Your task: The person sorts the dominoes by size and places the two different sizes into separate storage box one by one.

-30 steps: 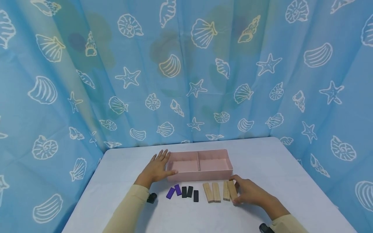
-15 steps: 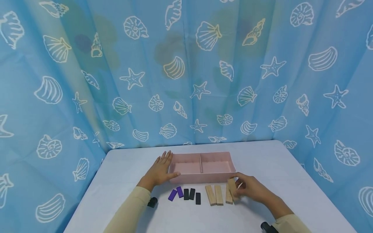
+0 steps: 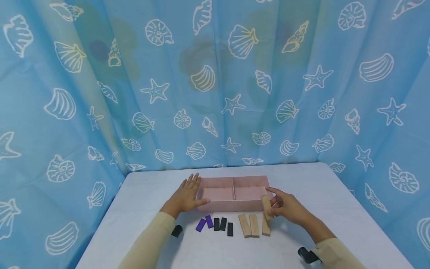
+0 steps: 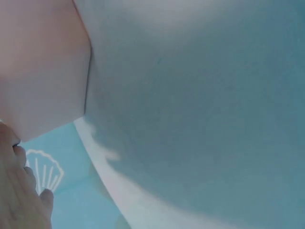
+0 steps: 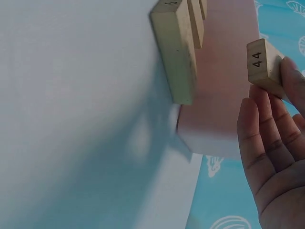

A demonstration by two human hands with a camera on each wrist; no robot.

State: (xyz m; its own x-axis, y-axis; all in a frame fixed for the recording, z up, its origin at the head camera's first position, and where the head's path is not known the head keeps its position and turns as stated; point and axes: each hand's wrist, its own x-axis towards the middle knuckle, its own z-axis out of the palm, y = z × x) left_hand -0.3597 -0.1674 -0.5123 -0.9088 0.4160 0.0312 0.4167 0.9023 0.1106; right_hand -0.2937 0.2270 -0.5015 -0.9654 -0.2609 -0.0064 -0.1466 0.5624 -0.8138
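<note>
A pink two-compartment box (image 3: pixel 231 206) stands near the back of the table. My left hand (image 3: pixel 184 198) lies at its left end with fingers extended and thumb at the front edge. My right hand (image 3: pixel 291 210) pinches a wooden block (image 3: pixel 267 206) above the table by the box's front right corner. In the right wrist view, the held block (image 5: pixel 258 63) shows the number 44 on its end, with the thumb on one side and fingers beneath. Three other wooden blocks (image 3: pixel 254 225) lie on the table before the box.
Left of the wooden blocks lie three black blocks (image 3: pixel 230 229) and two purple blocks (image 3: pixel 201 225). A white-covered table (image 3: pixel 208 252) is enclosed by a blue curtain (image 3: pixel 215 82) with shell prints. Both compartments show bare floors.
The right hand has lifted the rightmost wooden block off the table and moved it up toward the box. My left hand has stayed at the box's left end.
</note>
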